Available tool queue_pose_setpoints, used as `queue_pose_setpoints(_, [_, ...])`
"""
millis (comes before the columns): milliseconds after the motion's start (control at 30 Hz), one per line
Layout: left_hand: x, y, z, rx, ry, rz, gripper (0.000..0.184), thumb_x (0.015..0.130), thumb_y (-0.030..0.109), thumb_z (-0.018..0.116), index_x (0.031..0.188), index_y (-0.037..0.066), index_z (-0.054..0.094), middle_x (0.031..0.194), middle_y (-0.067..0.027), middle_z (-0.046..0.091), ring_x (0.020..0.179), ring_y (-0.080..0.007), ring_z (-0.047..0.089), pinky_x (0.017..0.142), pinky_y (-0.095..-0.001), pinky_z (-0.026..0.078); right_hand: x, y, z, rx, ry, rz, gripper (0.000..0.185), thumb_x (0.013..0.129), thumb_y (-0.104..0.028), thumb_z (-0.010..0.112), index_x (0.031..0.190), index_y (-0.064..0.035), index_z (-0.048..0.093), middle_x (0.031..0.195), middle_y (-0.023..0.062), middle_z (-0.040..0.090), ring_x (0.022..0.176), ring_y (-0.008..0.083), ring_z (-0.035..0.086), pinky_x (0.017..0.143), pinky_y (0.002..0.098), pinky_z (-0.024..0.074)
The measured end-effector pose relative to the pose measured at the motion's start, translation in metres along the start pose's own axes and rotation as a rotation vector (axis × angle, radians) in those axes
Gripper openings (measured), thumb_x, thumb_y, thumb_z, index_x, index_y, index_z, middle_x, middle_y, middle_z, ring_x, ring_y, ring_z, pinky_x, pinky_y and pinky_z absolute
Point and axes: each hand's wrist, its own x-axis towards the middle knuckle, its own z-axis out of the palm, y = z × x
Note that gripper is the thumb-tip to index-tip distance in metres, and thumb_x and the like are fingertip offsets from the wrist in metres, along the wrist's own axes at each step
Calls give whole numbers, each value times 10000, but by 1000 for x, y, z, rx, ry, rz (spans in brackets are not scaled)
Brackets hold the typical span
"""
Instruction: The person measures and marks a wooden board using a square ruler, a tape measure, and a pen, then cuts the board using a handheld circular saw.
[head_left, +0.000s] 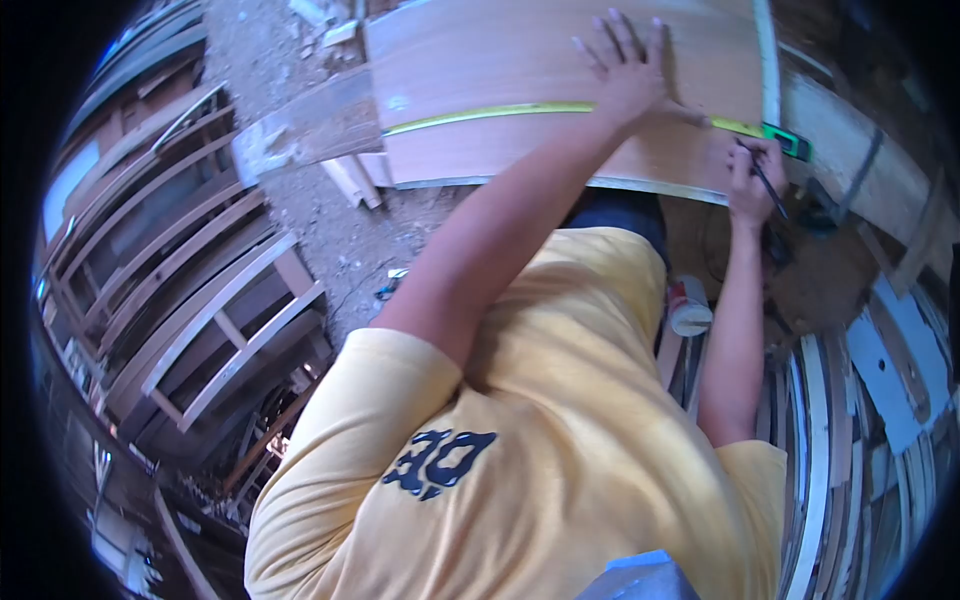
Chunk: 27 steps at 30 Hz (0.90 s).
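Shirt [560,400] up close, left hand [630,82] spread on board [480,65], right hand [757,172] holding a pen [770,190]; tape [540,107] laid out, no mark visible yet

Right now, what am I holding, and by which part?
Right hand: dark pencil or pen, near the end facing the wooden panel. Left hand grips nothing.

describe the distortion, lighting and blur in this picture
Head view: strong fisheye, black corners, the wood strips at lower right bowing; head view: bluish light, a pale patch on the panel, perhaps glare; head view: detail soft throughout, worst near the rim.
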Motion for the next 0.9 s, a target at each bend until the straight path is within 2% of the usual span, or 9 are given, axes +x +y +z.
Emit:
queue_pose_setpoints(67, [8, -14, 26, -174, 258, 174, 1618, 479, 866, 808, 1669, 58, 67, 1609, -475, -131, 1470, -661, -217, 1071, -840, -139, -1, 3, 5, 3, -10, -3, 44, 955, -33, 629, 979, -6, 604, 798, 38, 675, 683, 67, 634, 645, 220, 518])
queue_pose_setpoints(167, [5, -11, 23, -126, 208, 117, 1578, 514, 880, 796, 1680, 121, 51, 1650, -418, -105, 1514, -605, -185, 1110, -814, -109, -2, 0, 3, 55, -15, 78, 45, 957, -48, 607, 973, -5, 610, 812, 46, 680, 704, 97, 651, 670, 242, 522])
queue_pose_setpoints(267, [7, -13, 28, -161, 237, 147, 1587, 497, 854, 811, 1674, 83, 76, 1617, -464, -127, 1479, -659, -198, 1072, -843, -127, -2, 2, 0, 70, -20, 89, 56, 959, -40, 611, 983, 10, 605, 816, 64, 682, 714, 102, 653, 671, 236, 522])
queue_pose_setpoints(433, [3, -9, 27, -175, 329, 119, 1542, 493, 827, 825, 1671, 96, 150, 1630, -452, -95, 1494, -641, -188, 1082, -841, -120, -2, -1, -3, 141, -28, 154, 59, 969, -34, 608, 1012, -7, 577, 880, 105, 676, 722, 119, 631, 666, 238, 537])
queue_pose_setpoints(500, [-2, -7, 18, -210, 233, 119, 1501, 529, 794, 839, 1680, 139, 132, 1654, -418, -83, 1513, -609, -183, 1104, -825, -136, 2, 1, -6, 113, -37, 188, 74, 966, -34, 599, 1017, 4, 561, 880, 125, 683, 721, 137, 636, 675, 264, 552])
queue_pose_setpoints(633, [7, -1, 38, -179, 339, 84, 1466, 533, 773, 846, 1675, 143, 175, 1650, -424, -75, 1514, -616, -173, 1101, -827, -129, 9, 13, -18, 107, -108, 175, 75, 971, -25, 582, 1030, 18, 569, 887, 158, 708, 727, 153, 665, 690, 273, 568])
queue_pose_setpoints(700, [10, 2, 44, -101, 370, 57, 1348, 628, 717, 831, 1675, 164, 188, 1662, -405, -72, 1521, -604, -169, 1108, -820, -136, 11, 12, -20, 105, -134, 180, 65, 970, -13, 571, 1026, 19, 559, 888, 164, 706, 729, 157, 662, 694, 277, 568])
queue_pose_setpoints(833, [5, 1, 35, -171, 266, 54, 1261, 696, 685, 805, 1678, 192, 188, 1674, -386, -56, 1530, -590, -161, 1111, -817, -143, 13, 6, -22, 69, -150, 191, 70, 966, 15, 534, 1036, 18, 538, 904, 175, 697, 762, 173, 660, 751, 297, 564])
queue_pose_setpoints(900, [8, 4, 44, 22, 496, -32, 1097, 811, 622, 732, 1677, 206, 202, 1683, -370, -43, 1537, -582, -151, 1111, -814, -151, 13, 2, -21, 41, -117, 213, 76, 959, 24, 529, 1035, 26, 537, 904, 179, 695, 750, 177, 652, 742, 291, 555])
